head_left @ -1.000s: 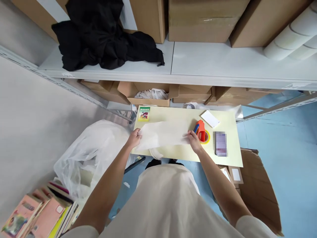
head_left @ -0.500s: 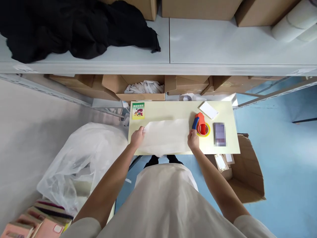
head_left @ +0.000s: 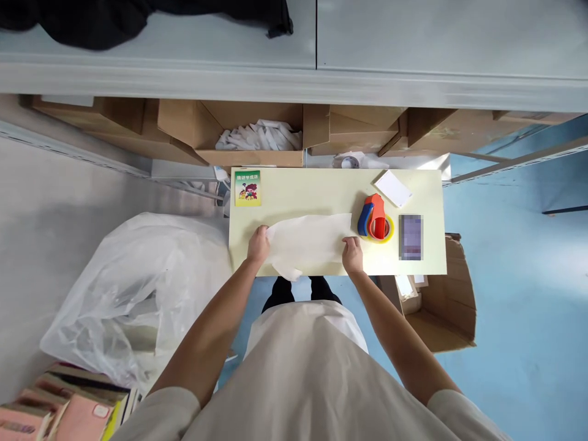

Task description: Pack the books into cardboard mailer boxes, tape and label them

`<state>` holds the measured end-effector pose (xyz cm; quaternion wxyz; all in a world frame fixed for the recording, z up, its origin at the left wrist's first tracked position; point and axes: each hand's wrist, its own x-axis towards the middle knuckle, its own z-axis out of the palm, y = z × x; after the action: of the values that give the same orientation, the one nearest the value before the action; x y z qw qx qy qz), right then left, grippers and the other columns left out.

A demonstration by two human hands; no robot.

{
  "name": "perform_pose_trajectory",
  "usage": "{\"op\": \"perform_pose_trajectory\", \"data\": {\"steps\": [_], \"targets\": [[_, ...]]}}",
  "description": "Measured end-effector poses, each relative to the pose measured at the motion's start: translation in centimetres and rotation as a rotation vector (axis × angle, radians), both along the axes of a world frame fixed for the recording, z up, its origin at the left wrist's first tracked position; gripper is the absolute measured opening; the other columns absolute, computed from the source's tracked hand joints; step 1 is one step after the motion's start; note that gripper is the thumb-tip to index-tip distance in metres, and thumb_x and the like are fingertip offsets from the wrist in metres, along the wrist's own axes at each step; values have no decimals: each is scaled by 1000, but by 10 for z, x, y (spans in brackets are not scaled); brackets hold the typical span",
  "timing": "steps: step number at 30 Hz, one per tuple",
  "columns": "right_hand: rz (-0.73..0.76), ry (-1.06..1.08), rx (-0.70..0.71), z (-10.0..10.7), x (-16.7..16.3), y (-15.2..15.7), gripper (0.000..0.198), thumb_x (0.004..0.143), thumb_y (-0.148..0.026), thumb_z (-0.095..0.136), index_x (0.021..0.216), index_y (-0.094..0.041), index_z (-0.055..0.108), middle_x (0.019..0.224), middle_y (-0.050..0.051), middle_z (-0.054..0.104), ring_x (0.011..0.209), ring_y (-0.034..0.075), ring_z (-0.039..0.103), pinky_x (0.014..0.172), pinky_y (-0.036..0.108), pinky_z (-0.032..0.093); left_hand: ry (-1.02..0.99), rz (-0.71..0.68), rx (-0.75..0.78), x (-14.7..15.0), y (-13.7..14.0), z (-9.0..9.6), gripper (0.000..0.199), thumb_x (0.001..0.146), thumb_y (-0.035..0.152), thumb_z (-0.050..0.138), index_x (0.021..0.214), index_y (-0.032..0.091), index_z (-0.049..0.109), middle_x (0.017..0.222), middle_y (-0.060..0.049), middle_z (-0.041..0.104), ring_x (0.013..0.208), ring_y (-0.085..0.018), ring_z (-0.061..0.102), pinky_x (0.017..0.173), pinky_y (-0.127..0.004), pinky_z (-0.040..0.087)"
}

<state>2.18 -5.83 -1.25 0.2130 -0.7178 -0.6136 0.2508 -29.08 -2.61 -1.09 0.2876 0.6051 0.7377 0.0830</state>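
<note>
A thin white sheet [head_left: 312,240], perhaps paper or a soft plastic bag, is stretched between my two hands over the pale yellow tabletop [head_left: 303,190]. My left hand [head_left: 258,244] is closed on its left end. At the other end my right hand [head_left: 352,253] pinches the edge. One lower corner of the sheet curls down past the table's near edge. Just beyond my right hand lies a red and blue tape dispenser [head_left: 376,219] with a yellow-rimmed roll. A green and yellow booklet [head_left: 247,188] rests at the table's far left corner.
A white pad or box [head_left: 392,188] and a blurred-out purple item [head_left: 410,237] lie on the table's right. Behind stands a carton [head_left: 252,158] of white pieces under a grey shelf [head_left: 206,79]. A plastic bag [head_left: 184,263], books [head_left: 82,410] and an open carton [head_left: 448,306] flank me.
My view has tipped lower, showing less of the shelf top. My right hand has shifted slightly left, away from the dispenser, and the sheet's lower left corner hangs more curled.
</note>
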Motion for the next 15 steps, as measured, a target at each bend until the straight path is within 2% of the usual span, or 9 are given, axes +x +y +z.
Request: {"op": "perform_pose_trajectory", "data": {"steps": [6, 10, 15], "targets": [[114, 6, -97, -10, -4, -23, 29, 88, -17, 32, 98, -17, 59, 92, 10, 56, 80, 20, 56, 69, 32, 49, 46, 19, -102, -11, -35, -4, 39, 78, 5, 33, 108, 18, 55, 113, -10, 60, 100, -23, 58, 88, -34, 44], [153, 24, -103, -13, -3, -29, 30, 89, -18, 32, 102, -17, 60, 95, 11, 56, 82, 20, 57, 68, 32, 50, 84, 31, -138, -15, -44, -4, 35, 81, 8, 34, 108, 18, 55, 114, -11, 58, 100, -24, 58, 86, -35, 45], [132, -45, -90, -12, 0, -23, 31, 88, -19, 35, 110, -18, 58, 106, 12, 53, 91, 22, 56, 68, 32, 49, 53, 82, 115, -5, -33, -2, 30, 85, 14, 39, 112, 14, 50, 118, -16, 52, 113, -24, 50, 94, -36, 41]]}}
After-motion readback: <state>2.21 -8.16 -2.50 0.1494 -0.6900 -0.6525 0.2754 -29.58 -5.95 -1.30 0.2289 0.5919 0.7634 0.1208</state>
